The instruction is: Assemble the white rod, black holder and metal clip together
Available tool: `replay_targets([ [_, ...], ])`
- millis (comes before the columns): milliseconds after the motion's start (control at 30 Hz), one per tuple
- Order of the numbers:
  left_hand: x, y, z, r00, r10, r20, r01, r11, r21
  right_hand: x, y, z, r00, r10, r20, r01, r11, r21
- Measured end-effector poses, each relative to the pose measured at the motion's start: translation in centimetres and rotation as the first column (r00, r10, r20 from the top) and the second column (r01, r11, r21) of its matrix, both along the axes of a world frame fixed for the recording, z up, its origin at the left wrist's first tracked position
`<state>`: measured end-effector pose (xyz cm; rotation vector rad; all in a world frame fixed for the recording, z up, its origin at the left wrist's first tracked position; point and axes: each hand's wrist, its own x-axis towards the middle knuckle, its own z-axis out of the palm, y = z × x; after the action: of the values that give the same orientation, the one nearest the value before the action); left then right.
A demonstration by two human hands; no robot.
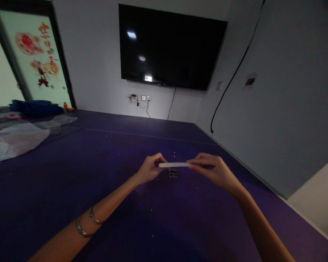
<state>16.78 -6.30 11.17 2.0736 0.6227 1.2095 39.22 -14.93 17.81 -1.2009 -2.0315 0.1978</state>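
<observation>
A thin white flat piece point(175, 165) is held level above the purple surface, seen nearly edge-on, so its face and exact kind cannot be made out. My left hand point(150, 168) pinches its left end between thumb and fingers. At the opposite end, my right hand point(214, 168) grips it the same way. Just below and behind the piece lies a small dark object with light marks point(173, 174) on the purple surface point(153, 218). Two bracelets point(83, 227) circle my left forearm.
Tiny white scraps dot the surface. Clear plastic and papers point(19, 140) lie at the left, with a dark blue cloth bundle point(36, 108) and a small orange item point(67, 107) behind. A black cable point(231, 78) hangs down the right wall. A large television point(171, 47) hangs ahead.
</observation>
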Motion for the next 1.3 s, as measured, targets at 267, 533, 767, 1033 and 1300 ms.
replay_targets([
  [267, -0.04, 0.0, -0.13, 1.0, 0.0, -0.016, 0.0, 1.0, 0.005, -0.29, -0.45, 0.21, 0.998, -0.058, 0.032, 0.056, 0.996, 0.064],
  [533, 0.06, 0.04, -0.17, 1.0, 0.01, -0.007, -0.01, 1.0, 0.002, -0.26, -0.45, 0.13, 0.996, -0.085, 0.027, 0.083, 0.994, 0.072],
  [767, -0.02, -0.29, 0.23, 0.998, -0.059, 0.025, 0.059, 0.998, 0.008, -0.42, -0.49, 0.2, 0.999, 0.002, 0.049, -0.004, 1.0, 0.028],
  [1033, 0.15, -0.14, 0.09, 1.0, 0.009, 0.008, -0.009, 1.0, -0.001, -0.17, -0.25, 0.18, 0.999, -0.046, -0.005, 0.047, 0.998, 0.03],
  [1300, 0.08, -0.03, -0.1, 1.0, 0.019, 0.0, -0.019, 1.0, 0.011, 0.16, -0.07, -0.01, 0.998, -0.064, 0.009, 0.064, 0.997, 0.032],
])
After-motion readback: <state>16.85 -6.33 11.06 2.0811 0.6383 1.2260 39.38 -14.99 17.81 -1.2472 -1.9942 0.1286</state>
